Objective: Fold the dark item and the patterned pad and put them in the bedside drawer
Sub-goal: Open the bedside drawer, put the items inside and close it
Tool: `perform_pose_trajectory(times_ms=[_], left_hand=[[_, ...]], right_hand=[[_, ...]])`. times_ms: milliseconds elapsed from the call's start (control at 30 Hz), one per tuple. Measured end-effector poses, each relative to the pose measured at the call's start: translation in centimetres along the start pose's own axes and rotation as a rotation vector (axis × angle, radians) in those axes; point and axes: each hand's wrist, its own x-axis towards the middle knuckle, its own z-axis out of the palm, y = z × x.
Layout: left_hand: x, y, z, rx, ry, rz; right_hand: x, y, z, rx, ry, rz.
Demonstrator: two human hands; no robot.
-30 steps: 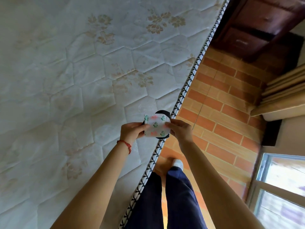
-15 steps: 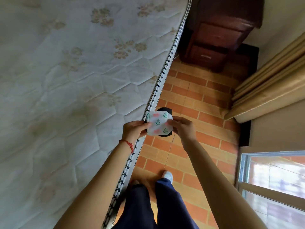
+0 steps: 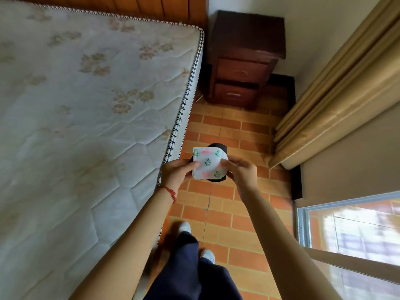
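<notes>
- Your left hand (image 3: 176, 173) and right hand (image 3: 241, 173) both pinch the same small bundle, thumbs on top and fingers curled beneath, one hand to each side.
- The bundle is the folded white pad with green sprigs and pink marks (image 3: 207, 162), lying on top of the folded black fabric item (image 3: 217, 146); only the dark edges show past the pad's far and near sides.
- Change over the last second: the bundle was held above the edge of the white quilted mattress (image 3: 86, 105); now it is out over the orange brick-pattern floor (image 3: 218, 204), with the mattress just to your left.
- Also new: you have turned to face the dark brown wooden bedside cabinet (image 3: 244, 59), now straight ahead where before it sat off in the corner of view.
- Its 2 drawers, upper drawer (image 3: 242, 71) and lower drawer (image 3: 234, 95), both look closed.
- Reading: folding appears finished, carrying is under way, and the cabinet is well apart from the bundle.
- Next step likely needs 1 hand freed for a drawer pull, so the other must hold both layers alone; the loose pad could slide off the dark item then.
</notes>
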Motion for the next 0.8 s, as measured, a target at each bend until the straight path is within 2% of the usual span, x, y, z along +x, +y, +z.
perform_pose_trajectory(times_ms=[333, 800], left_hand=[[7.3, 5.5, 3.6, 0.038, -0.133, 0.018], [15.8, 12.2, 8.6, 0.085, -0.211, 0.035]], right_hand=[[6.5, -4.3, 1.0, 0.038, 0.156, -0.015], [14.6, -10.1, 1.7, 0.125, 0.225, -0.038]])
